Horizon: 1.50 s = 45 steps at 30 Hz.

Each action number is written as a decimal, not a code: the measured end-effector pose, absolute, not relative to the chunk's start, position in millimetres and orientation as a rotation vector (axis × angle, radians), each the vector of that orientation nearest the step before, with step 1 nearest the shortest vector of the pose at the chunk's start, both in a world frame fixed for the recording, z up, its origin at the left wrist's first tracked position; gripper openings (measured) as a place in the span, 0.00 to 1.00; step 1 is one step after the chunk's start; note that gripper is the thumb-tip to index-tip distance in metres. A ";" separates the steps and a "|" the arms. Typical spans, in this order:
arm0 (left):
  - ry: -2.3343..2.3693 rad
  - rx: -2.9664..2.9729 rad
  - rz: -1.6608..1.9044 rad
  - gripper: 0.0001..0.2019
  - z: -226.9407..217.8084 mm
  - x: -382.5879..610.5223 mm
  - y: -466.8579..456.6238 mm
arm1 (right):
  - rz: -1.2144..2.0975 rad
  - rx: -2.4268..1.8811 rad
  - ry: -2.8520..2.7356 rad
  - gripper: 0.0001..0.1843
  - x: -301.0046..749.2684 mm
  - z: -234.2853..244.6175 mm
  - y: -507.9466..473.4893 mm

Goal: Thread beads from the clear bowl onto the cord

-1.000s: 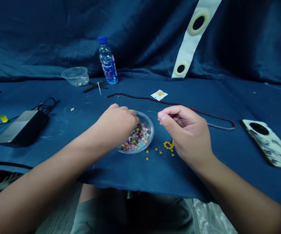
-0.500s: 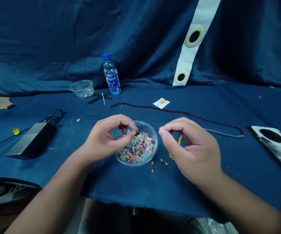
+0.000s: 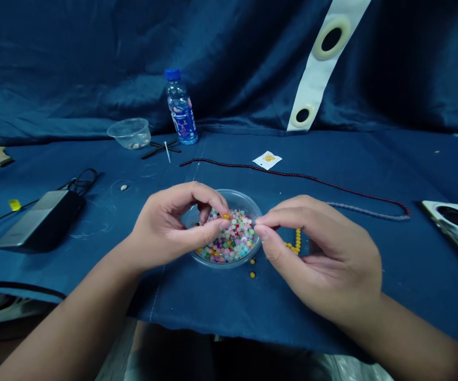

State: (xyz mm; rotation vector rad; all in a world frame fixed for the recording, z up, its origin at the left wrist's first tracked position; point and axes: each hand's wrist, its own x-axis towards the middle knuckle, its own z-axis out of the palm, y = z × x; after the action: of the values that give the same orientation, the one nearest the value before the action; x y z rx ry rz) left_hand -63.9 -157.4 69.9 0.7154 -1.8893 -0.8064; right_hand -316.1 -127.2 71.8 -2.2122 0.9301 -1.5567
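Between the thumb and forefinger of my left hand [image 3: 179, 217] is a small orange bead [image 3: 226, 216], over the bowl. My right hand [image 3: 320, 246] is closed in a pinch at the bowl's right rim; whatever its fingertips hold is too fine to make out. Beneath both hands sits a round clear plastic bowl [image 3: 258, 247] of many mixed coloured beads [image 3: 231, 241]. A string of yellow beads [image 3: 298, 241] lies partly hidden behind my right hand. Two loose yellow beads [image 3: 252, 274] rest on the cloth right of the bowl.
Farther back are a dark red bead strand [image 3: 229, 165], a white packet [image 3: 267, 160], a bottle [image 3: 181, 108], a clear tub [image 3: 129, 132] and dark crossed sticks [image 3: 159, 148]. A grey-black box [image 3: 40, 219] with a cable stands left; a phone [image 3: 457, 222] lies right.
My right hand has come slightly closer to my left, and the orange bead shows more plainly at the left fingertips. The whole view has shifted a little; my right hand covers some loose beads.
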 end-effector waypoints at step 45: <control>-1.896 0.720 -0.788 0.09 69.3 -67.3 -157.4 | -1.539 -2.242 0.899 0.11 -314.6 70.7 -126.4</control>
State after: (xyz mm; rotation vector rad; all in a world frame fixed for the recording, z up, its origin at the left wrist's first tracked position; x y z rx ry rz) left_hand -67.3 -157.4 69.3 0.7205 -1.8961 -0.7876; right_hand -314.6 -126.4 70.7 -2.2421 0.8991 -1.5387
